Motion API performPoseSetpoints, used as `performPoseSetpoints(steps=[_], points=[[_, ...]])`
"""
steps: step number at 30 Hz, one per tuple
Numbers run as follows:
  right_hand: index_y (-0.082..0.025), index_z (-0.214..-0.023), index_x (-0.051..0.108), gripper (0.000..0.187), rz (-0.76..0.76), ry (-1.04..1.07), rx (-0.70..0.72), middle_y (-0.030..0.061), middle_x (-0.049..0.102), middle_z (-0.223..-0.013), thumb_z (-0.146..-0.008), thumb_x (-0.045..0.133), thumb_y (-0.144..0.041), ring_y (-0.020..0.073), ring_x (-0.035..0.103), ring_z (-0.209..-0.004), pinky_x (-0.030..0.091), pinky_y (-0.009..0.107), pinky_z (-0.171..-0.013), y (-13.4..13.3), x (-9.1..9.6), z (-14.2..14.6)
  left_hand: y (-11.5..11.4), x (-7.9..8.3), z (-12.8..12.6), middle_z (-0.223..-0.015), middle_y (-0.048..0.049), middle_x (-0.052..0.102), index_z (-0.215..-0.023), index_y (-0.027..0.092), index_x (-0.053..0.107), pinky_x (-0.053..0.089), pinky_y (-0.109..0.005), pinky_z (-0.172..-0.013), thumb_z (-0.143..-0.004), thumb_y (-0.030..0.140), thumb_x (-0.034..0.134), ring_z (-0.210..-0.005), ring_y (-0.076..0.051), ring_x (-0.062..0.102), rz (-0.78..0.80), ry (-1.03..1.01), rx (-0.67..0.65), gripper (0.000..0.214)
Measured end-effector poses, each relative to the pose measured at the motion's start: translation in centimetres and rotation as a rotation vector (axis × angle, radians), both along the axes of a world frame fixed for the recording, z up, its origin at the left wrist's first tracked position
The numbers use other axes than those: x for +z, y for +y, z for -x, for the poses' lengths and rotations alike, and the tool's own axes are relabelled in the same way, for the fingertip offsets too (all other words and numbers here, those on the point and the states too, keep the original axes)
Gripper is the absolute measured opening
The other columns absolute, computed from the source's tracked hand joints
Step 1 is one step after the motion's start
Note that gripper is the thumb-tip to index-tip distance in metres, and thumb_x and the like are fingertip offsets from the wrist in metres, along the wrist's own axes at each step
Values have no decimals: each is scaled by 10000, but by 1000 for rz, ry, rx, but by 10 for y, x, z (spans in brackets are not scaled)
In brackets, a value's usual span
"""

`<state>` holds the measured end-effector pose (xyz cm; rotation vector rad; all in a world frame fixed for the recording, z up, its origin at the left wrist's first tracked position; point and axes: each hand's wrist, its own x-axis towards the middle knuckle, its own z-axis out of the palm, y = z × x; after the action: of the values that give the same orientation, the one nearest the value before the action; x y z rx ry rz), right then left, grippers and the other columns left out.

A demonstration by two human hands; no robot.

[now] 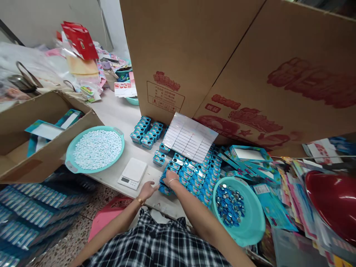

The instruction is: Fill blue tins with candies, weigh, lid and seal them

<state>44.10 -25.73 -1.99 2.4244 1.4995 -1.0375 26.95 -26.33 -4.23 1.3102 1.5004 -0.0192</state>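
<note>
Toward nine o'clock on the counter, a turquoise bowl holds white pellets. At eight sits a white scale. At seven, the left hand, fingers loosely spread, is just beside blue cases rowed toward five. At six, the right hand touches those cases; whether its fingers pinch one, I cannot tell. Near four, a basin holds shiny discs.
</note>
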Motion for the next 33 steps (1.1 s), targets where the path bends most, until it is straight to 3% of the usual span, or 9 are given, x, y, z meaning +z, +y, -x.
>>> performPoseSetpoints(steps=[3,6,9,12,17,21,26,29,33], points=[[-162,-1009,648,335,-13,20,-43,189,693,-1094,-704,744,-261,328,651,-1033,471,366,-798,0,-2,-3,5,8,20,-723,-57,667,-1049,128,636,495,-270,-604,-845,416,581,-684,-179,667,153,-181,156,357],[-169,-921,653,292,-80,48,-116,167,704,-1021,-665,777,-236,316,659,-985,459,349,-772,-3,-1,0,22,16,26,-761,-49,657,-981,137,628,534,-243,-685,-842,294,617,-747,-146,684,240,-355,270,210],[-208,-825,623,217,-214,93,-219,71,704,-837,-682,770,-277,243,661,-848,438,298,-717,-17,5,5,40,22,14,-804,-58,660,-958,135,625,543,-222,-699,-819,196,654,-774,-135,686,279,-475,329,155],[-232,-798,570,220,-399,126,-389,0,640,-677,-823,608,-447,173,610,-670,430,266,-636,-52,14,-11,50,24,-6,-783,-42,643,-948,136,633,503,-187,-560,-845,226,647,-648,-100,644,281,-536,351,137],[-264,-846,489,403,-749,-37,-915,78,616,-762,-864,338,-638,242,603,-755,493,376,-687,-157,21,-121,56,25,-37,-819,-55,656,-1012,121,652,515,-187,-602,-899,330,592,-675,-92,646,202,-561,337,246],[-330,-699,438,357,-713,-102,-1299,47,547,-674,-613,705,-551,285,572,-709,468,474,-691,-239,-7,-219,61,26,-63,-882,-85,692,-1119,115,654,538,-249,-702,-903,372,553,-760,-136,679,65,-460,280,351],[-297,-666,449,492,-560,-44,-1303,-24,459,-609,-394,838,-429,264,544,-644,454,520,-680,-272,-52,-244,62,25,-94,-1112,-112,689,-1232,131,600,518,-275,-738,-793,176,591,-867,-184,681,-176,-194,134,442],[-265,-707,499,464,-535,9,-1252,-12,527,-680,-447,801,-503,229,566,-638,474,483,-675,-268,-64,-234,61,27,-105,-1227,-134,634,-1245,135,568,488,-297,-856,-761,107,575,-1072,-231,625,-324,-41,15,485],[-250,-692,534,332,-573,101,-1235,32,617,-766,-587,702,-517,235,627,-702,497,407,-677,-266,-69,-238,61,30,-117,-1142,-135,649,-1240,129,538,430,-332,-945,-769,148,605,-1130,-263,585,-427,131,-122,476]])
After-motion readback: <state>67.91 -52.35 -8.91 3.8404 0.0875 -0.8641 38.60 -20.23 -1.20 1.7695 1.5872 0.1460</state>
